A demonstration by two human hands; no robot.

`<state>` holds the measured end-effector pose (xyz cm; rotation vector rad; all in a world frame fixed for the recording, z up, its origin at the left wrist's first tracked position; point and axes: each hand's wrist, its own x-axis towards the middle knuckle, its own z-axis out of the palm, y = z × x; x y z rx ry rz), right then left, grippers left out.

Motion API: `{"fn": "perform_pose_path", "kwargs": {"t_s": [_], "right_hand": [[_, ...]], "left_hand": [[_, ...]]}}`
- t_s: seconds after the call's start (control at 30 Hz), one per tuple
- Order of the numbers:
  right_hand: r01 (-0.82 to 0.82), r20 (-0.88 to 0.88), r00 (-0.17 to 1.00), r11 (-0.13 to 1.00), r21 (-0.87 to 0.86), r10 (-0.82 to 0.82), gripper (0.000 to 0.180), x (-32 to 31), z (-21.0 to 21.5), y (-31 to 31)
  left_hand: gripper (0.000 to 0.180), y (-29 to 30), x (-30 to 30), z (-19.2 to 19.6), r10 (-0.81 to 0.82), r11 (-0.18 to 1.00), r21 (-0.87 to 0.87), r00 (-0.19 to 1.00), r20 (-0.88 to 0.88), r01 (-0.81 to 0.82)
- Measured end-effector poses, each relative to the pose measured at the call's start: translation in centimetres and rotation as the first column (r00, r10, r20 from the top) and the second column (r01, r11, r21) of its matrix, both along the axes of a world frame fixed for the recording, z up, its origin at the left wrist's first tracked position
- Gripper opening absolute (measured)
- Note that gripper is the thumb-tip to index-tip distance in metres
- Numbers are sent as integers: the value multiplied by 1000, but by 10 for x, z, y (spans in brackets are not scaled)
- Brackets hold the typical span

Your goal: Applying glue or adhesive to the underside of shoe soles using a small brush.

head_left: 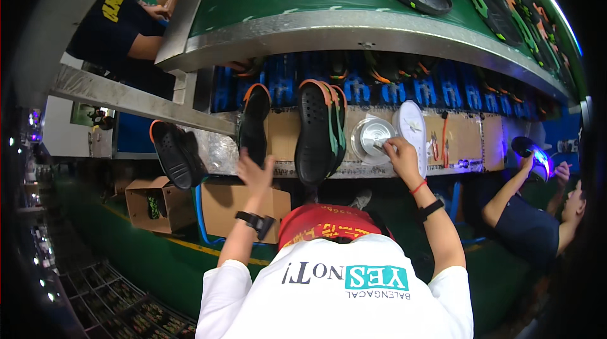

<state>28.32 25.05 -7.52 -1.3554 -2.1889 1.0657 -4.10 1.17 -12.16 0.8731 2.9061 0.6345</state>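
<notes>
— Left hand (255, 173), fingers spread, reaching under black shoe (254, 123) on bench (284, 137)?
— Yes. Right hand (401, 152) closed on small tool at round tin (373, 137), beside white insole (412, 125).

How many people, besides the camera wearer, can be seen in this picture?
2. One person in a dark shirt is at the upper left beside the conveyor; another person sits at the lower right. Others may be hidden.

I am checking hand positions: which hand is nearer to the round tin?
Right. The right hand reaches into the tin. The left hand is far to its left, at a black shoe.
</notes>
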Motion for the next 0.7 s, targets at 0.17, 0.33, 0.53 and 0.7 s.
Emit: {"fn": "perform_pose_path", "kwargs": {"t_s": [0.17, 0.33, 0.53, 0.7], "right_hand": [[-150, 94, 986, 975, 167, 135, 12, -13, -6, 3], [-180, 171, 974, 967, 182, 149, 11, -15, -15, -2], [-204, 246, 956, 964, 172, 158, 12, -17, -21, -5], [-201, 175, 969, 972, 126, 177, 14, -20, -16, -8]], "left_hand": [[70, -45, -91, -30, 165, 986, -26, 932, 323, -166], [63, -44, -102, 0, 8, 927, 123, 347, 938, -354], [64, -27, -45, 68, -610, 609, 209, -283, 740, -765], [74, -21, -32, 45, -742, 388, 57, -275, 611, -920]]}}
